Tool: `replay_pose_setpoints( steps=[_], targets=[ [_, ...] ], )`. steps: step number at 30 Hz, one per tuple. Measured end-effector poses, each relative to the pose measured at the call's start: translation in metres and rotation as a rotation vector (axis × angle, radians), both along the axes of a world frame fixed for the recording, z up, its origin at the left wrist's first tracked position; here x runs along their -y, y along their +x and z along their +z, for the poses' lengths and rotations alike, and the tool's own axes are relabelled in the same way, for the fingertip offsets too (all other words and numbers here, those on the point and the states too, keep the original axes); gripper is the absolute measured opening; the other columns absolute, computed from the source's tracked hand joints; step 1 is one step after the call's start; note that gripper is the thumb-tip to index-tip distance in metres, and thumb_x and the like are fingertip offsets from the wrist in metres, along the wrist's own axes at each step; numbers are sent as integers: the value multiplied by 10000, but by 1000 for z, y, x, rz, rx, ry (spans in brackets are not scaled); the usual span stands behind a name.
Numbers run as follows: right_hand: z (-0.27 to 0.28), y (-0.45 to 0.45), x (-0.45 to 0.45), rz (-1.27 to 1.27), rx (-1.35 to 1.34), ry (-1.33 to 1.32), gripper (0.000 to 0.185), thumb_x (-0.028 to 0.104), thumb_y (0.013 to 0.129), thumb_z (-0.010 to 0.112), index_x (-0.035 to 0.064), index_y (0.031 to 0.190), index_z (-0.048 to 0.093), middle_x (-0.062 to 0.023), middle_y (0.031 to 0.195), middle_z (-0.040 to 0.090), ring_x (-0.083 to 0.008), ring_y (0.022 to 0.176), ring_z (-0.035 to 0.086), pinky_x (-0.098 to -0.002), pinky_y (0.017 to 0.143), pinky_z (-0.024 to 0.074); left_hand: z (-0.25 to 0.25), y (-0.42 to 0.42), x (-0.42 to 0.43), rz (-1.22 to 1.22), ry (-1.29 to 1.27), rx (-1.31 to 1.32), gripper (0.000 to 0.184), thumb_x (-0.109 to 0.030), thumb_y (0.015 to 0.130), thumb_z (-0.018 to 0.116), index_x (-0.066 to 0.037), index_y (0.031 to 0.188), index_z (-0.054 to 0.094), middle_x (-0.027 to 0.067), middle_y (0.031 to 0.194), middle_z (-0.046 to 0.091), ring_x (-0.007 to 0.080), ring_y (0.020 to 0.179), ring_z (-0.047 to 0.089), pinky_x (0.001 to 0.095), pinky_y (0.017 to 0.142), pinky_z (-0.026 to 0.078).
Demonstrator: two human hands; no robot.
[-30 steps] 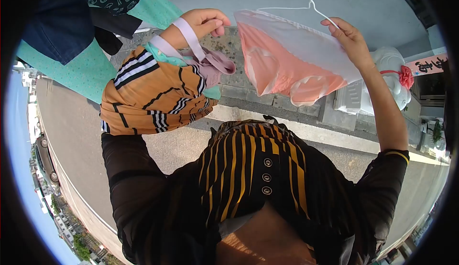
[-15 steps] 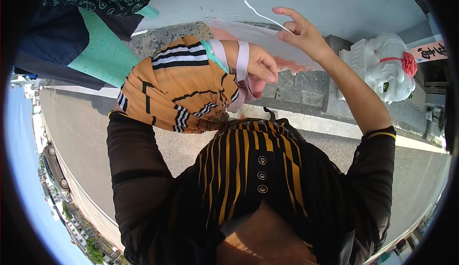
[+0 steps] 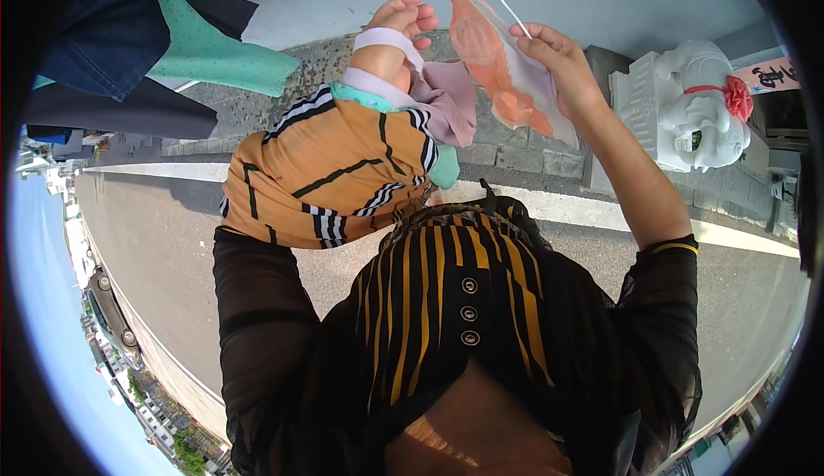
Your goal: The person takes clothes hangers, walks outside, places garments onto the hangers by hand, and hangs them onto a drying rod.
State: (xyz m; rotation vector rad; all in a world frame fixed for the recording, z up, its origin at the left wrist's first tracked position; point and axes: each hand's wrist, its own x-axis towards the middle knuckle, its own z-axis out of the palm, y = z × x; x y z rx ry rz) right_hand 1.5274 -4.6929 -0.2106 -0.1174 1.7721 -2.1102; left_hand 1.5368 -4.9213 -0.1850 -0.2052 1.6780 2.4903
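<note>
Head view: gripping white hanger (image 3: 503, 0) in R hand (image 3: 556, 60), pinched betw. thumb & fingers, w/ pink underwear (image 3: 489, 55) just beside, prob. hung from it & held up so as not to touch pavement (image 3: 519, 160). Carrying orange cloth (image 3: 339, 163) over L arm (image 3: 262, 278), w/ lilac strap (image 3: 384, 38) looped round wrist (image 3: 378, 62), prob. to spare L hand (image 3: 402, 19): closed on nothing visible, fingers apart & a bit curled.

The far side is bounded by a smooth grey-blue wall (image 3: 618, 4), edged at its foot with grey paving (image 3: 562, 163). A grey road (image 3: 163, 218) is bordered by a pale strip (image 3: 571, 206). At the right, a white carved statue (image 3: 704, 128) is tied with a red bow (image 3: 737, 98). Beyond the road, a dark car (image 3: 112, 309) and buildings (image 3: 159, 424) are lit by daylight under blue sky (image 3: 47, 261).
</note>
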Motion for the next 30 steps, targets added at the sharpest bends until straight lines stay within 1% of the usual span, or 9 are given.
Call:
replay_pose_setpoints(
  steps=[6,8,10,12,14,18,20,24,30],
  targets=[
    [1,12,50,49,-232,-50,252,166,780,600,29,985,548,-14,833,578,-92,766,522,-222,702,403,-6,-7,-27,139,-280,-86,501,-235,786,608,-65,1210,402,65,1065,493,142,978,468,285,823,353],
    [-6,15,72,96,-281,46,241,167,776,598,23,963,554,-21,820,580,-95,760,527,-220,698,404,-3,-12,-35,113,-294,32,614,-314,755,645,-122,1252,339,74,1164,431,173,999,455,324,734,415],
    [-12,7,68,143,-328,142,231,168,771,596,17,941,560,-28,806,582,-99,755,532,-218,693,404,-25,-28,-42,152,-257,-7,562,-285,786,616,-113,1242,338,81,1130,442,187,999,460,330,762,419],
    [-14,-13,59,149,-16,39,215,159,762,586,12,919,578,-46,786,588,-104,762,537,-221,693,410,-23,-29,-46,135,-228,-42,525,-229,812,595,-98,1261,355,66,1022,466,115,936,455,245,739,408],
    [-25,-38,51,36,-120,7,207,179,777,574,15,902,592,-50,780,593,-102,737,543,-228,652,421,-47,-33,-30,78,-189,-69,456,-164,866,512,-76,1284,351,76,1111,472,142,1066,447,294,843,404],
    [-55,-113,1,-97,-107,-111,149,162,795,528,46,857,598,-35,768,598,-123,670,559,-258,601,444,-40,-2,-12,-563,-156,-111,421,-169,904,440,7,1279,364,134,1290,414,229,1190,404,338,1008,293],
    [-52,-121,-13,-108,-162,-133,116,126,790,501,74,793,606,-19,726,597,-136,604,565,-273,544,454,-34,15,1,-793,-14,-48,405,-181,908,429,25,1253,379,151,1233,462,223,1147,447,339,1010,295],
    [-13,-119,-40,-223,-212,-131,63,112,782,523,91,797,580,8,759,587,-91,650,537,-239,590,442,-58,37,39,-678,30,66,350,-187,911,422,35,1181,450,154,1159,514,213,1105,475,336,989,312],
    [-24,-123,-60,-316,-377,17,124,188,830,512,85,804,577,5,737,579,-95,671,533,-227,608,426,-78,60,72,-741,-290,273,273,-191,908,450,31,1027,554,99,966,590,165,943,540,287,862,399]
  ],
)
